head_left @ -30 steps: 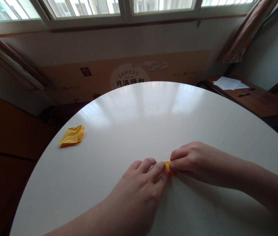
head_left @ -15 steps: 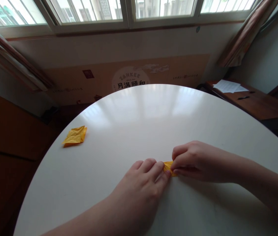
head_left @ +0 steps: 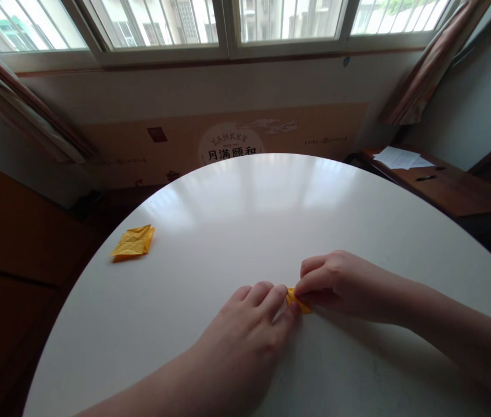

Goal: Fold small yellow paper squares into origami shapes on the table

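Observation:
A small folded piece of yellow paper (head_left: 304, 307) lies on the white round table (head_left: 175, 341), between my two hands and mostly covered by them. My left hand (head_left: 256, 321) is closed on its left side, thumb and forefinger pressing it near the tabletop. From the right, my right hand (head_left: 332, 284) pinches the paper's upper part with thumb and forefinger, the other fingers curled in. Toward the table's left edge rests another folded yellow paper (head_left: 134, 242), diamond-shaped and creased, apart from both hands.
Beyond the table's far rim stands a printed cardboard panel (head_left: 327, 124) against the wall under the windows (head_left: 288, 23). To the right, a brown wooden desk (head_left: 471, 188) carries white paper sheets (head_left: 397, 157). Curtains (head_left: 423, 81) hang at both sides.
My right hand has shifted slightly left across the small yellow paper, so more of its lower right corner shows. My left hand stays nearly in place. The view has tilted up a little.

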`<state>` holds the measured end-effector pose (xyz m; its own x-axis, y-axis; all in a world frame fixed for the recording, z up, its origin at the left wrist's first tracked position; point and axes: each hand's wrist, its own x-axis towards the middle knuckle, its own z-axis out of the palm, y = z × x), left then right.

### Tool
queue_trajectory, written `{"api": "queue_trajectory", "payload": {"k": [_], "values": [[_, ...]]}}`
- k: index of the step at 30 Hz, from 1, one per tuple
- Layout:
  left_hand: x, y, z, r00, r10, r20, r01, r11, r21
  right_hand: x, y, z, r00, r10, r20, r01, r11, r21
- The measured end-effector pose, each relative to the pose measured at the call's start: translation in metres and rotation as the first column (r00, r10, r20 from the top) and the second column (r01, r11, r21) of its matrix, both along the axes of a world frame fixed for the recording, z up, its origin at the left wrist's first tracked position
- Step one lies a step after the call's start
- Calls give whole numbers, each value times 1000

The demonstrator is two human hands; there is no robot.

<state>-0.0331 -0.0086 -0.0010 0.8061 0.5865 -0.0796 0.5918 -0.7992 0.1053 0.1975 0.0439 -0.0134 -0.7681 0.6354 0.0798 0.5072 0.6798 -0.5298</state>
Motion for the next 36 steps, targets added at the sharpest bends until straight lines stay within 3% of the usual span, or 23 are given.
{"api": "queue_trajectory", "payload": {"k": [12,24,36], "values": [[13,-14,-14,997,-47,-64,58,980,191,0,5,-3,999,53,5,-53,997,53],[14,-17,-20,1000,6,-29,-1,985,173,-1,-1,6,995,19,102,-19,1000,-2],[11,-17,-23,1000,-11,23,6,978,208,-4,0,-4,997,-22,75,18,999,47]]}}
